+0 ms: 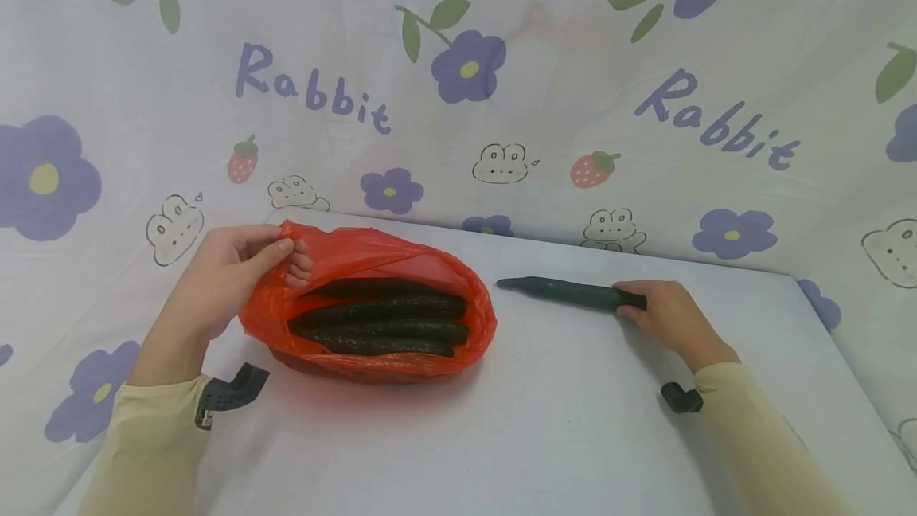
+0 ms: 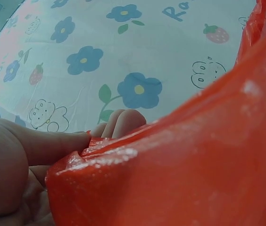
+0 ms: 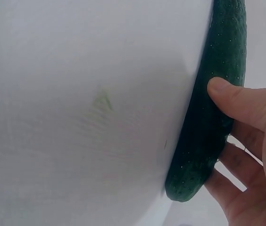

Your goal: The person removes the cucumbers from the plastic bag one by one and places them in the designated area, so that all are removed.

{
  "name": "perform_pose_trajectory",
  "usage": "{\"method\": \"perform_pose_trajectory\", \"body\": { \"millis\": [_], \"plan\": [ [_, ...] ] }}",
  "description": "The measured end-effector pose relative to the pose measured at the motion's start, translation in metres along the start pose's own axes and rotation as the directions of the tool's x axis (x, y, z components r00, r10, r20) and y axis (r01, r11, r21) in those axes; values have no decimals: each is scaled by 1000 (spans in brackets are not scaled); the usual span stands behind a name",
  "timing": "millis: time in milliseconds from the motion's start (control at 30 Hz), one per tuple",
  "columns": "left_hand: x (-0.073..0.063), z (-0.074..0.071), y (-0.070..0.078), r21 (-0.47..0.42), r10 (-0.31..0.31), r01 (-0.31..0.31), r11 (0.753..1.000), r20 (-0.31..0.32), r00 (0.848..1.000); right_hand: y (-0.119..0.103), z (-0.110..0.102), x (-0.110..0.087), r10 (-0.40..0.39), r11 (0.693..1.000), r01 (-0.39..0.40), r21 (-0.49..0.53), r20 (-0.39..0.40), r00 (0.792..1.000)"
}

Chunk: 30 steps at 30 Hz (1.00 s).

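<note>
My left hand (image 1: pixel 247 265) pinches the rim of a red plastic bag (image 1: pixel 372 369) at its left end, thumb over the gathered film; the left wrist view shows the same pinch on the bag (image 2: pixel 185 174). Inside the bag's wide mouth several dark green cucumbers (image 1: pixel 387 311) lie side by side. Over on the right, my right hand (image 1: pixel 669 317) holds one more cucumber (image 1: pixel 566 293) by its right end, the tapered tip directed at the bag. In the right wrist view the thumb lies on this cucumber (image 3: pixel 208 108), with fingers round its other side.
A white table (image 1: pixel 559 436) lies under the bag and the hands. Behind it hangs a cloth (image 1: pixel 544 110) printed with flowers, rabbits and strawberries. Dark wrist mounts (image 1: pixel 232 388) sit on both sleeves. A faint green mark (image 3: pixel 103 100) shows on the white surface.
</note>
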<state>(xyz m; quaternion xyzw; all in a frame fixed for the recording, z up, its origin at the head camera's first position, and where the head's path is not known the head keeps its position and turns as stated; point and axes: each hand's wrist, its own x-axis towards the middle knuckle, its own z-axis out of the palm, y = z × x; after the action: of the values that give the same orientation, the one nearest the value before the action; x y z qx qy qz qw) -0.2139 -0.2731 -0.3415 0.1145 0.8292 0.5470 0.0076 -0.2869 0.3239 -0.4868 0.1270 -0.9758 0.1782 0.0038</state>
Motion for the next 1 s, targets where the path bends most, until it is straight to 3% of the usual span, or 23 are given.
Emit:
{"method": "perform_pose_trajectory", "body": {
  "millis": [367,467,767,1000],
  "plan": [
    [1,0,-1,5,-5,5,1000,0,1000,-3,-3,-1,66,998,-66,6,51,997],
    [1,0,-2,12,-10,10,1000,0,1000,-4,-4,-2,48,999,-48,4,41,998],
    [-1,-1,1,-3,17,-17,1000,-6,1000,-22,-23,-9,-64,998,67,20,-123,990],
    [-1,0,0,-4,31,-31,1000,4,1000,-57,-38,-11,-163,985,171,13,-231,959]
  ]
}}
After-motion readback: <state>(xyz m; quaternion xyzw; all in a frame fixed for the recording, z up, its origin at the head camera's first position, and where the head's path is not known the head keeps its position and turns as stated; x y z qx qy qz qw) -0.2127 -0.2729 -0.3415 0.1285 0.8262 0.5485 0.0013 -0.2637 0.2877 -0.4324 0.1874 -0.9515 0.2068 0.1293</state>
